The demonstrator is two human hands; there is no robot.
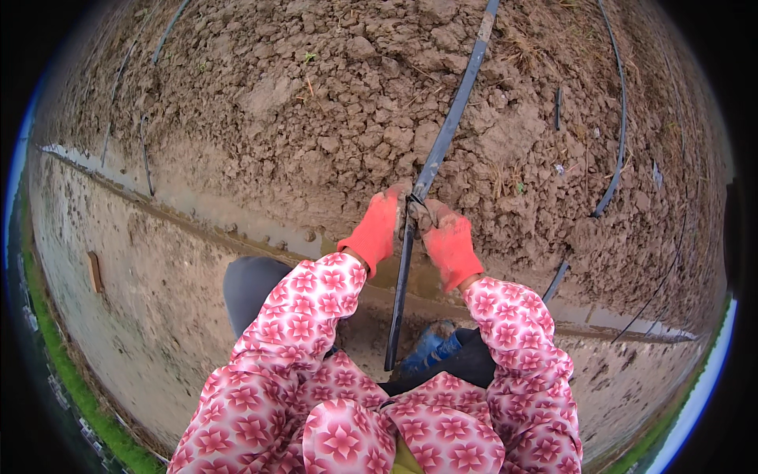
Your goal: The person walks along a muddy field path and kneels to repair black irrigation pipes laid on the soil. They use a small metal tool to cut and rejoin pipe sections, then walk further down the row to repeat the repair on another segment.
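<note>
Flat black hose (pixel 452 126) held in two hands at the centre of the frame. It runs from the top edge, right of centre, across cloddy brown soil (pixel 316 103). The upper stretch is broad and ribbon-like, with a greyish sheen and a pale brown smear near the top; below the hands, a narrower, darker length descends to an end in the lower middle. The left hand (pixel 377 227) and right hand (pixel 448 243), in red gloves (pixel 456 259) with muddied fingertips, are closed narrowly on the hose from either side. The fingers conceal where the two stretches meet, so whether these are one piece cannot be told. The hose's upper end is cut off by the frame; blue footwear (pixel 430 347), lower centre, is partly hidden.
</note>
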